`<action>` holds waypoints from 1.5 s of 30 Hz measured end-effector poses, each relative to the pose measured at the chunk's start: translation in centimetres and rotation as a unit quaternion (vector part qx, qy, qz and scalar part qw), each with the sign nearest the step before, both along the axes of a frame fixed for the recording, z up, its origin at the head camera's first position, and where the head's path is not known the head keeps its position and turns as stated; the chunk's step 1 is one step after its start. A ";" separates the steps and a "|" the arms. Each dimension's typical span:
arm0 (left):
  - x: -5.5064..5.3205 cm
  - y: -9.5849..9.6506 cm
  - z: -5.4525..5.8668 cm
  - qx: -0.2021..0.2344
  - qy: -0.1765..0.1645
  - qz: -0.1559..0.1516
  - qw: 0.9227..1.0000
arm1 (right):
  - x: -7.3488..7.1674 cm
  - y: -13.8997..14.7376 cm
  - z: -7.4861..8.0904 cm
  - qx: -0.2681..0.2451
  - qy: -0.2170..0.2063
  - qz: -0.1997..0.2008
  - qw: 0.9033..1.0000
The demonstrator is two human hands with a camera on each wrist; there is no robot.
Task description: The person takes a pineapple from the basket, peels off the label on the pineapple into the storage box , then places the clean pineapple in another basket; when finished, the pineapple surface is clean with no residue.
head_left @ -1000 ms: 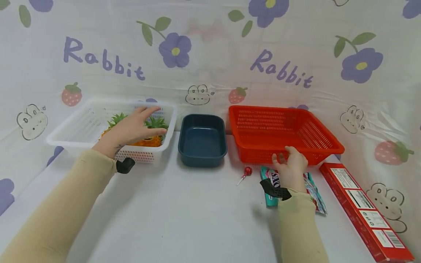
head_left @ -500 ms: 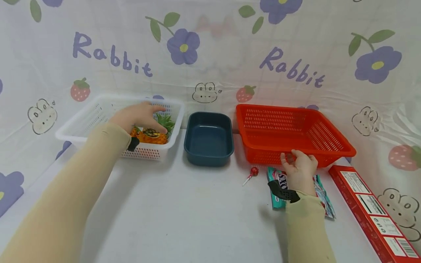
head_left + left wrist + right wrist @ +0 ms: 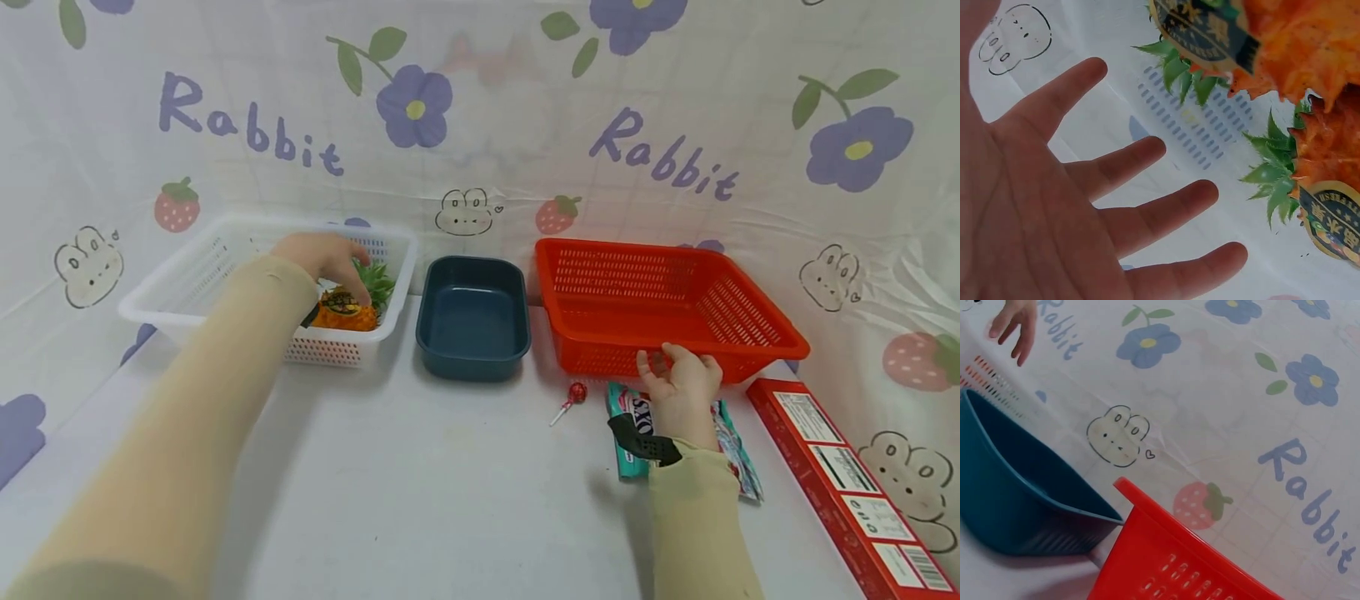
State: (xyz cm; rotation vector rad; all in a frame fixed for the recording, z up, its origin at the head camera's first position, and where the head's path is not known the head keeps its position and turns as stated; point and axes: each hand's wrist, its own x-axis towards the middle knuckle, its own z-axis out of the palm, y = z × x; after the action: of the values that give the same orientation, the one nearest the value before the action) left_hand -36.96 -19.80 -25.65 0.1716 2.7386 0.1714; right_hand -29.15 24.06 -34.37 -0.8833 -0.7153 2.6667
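Observation:
In the head view, my left hand (image 3: 324, 257) is over the white basket (image 3: 168, 317), fingers pointing down above orange pineapples (image 3: 347, 315). The left wrist view shows its fingers spread and apart from two spiky orange pineapples (image 3: 1310, 44), which have green leaves and dark round labels. My right hand (image 3: 682, 396) is at the front wall of the red basket (image 3: 622, 350), its fingers loosely bent near the rim; whether they touch it I cannot tell. Beneath that hand lie teal snack packets (image 3: 630, 458), partly hidden. The right wrist view does not show the right hand.
A dark blue bin (image 3: 474, 367) stands between the two baskets. A red lollipop (image 3: 576, 393) lies in front of the red basket. A long red box (image 3: 847, 492) lies along the right edge. A patterned cloth (image 3: 480, 125) hangs behind.
My left hand has moved right and lower into the white basket, its fingers now pointing down toward the pineapples. The right hand stays at the red basket; the head view has shifted slightly.

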 end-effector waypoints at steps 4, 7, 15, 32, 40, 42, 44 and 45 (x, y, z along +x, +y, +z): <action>-0.3 0.4 -0.4 0.031 -0.017 0.034 0.999 | 0.1 0.1 -0.1 0.002 0.001 -0.001 1.000; -0.5 0.7 -0.9 0.050 -0.037 0.064 0.996 | 0.2 0.1 -0.2 0.004 -0.005 0.002 1.000; -1.0 1.6 -1.2 -0.029 -0.077 0.022 0.996 | 0.2 -0.1 -0.3 0.007 -0.014 0.009 1.000; -0.2 1.8 -1.4 -0.023 -0.082 0.075 0.994 | 0.1 -0.2 0.1 0.004 -0.006 0.006 1.000; -0.1 1.9 -1.4 -0.022 -0.062 0.060 0.996 | 0.1 0.1 0.2 0.002 -0.009 0.001 1.000; -0.2 1.9 -1.4 -0.018 -0.066 0.060 0.996 | 0.1 0.2 0.2 -0.001 -0.010 0.000 1.000; -0.3 1.8 -1.4 -0.019 -0.066 0.056 0.996 | 0.1 0.3 0.1 -0.001 -0.009 0.000 1.000; -0.4 1.8 -1.4 -0.023 -0.066 0.050 0.996 | 0.2 0.4 0.1 0.000 -0.009 0.000 1.000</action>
State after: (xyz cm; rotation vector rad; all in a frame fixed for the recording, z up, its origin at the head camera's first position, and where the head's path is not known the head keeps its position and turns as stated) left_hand -37.38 -17.98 -27.05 0.0097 2.6189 0.1414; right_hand -28.98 24.43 -34.26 -0.9085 -0.7181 2.6617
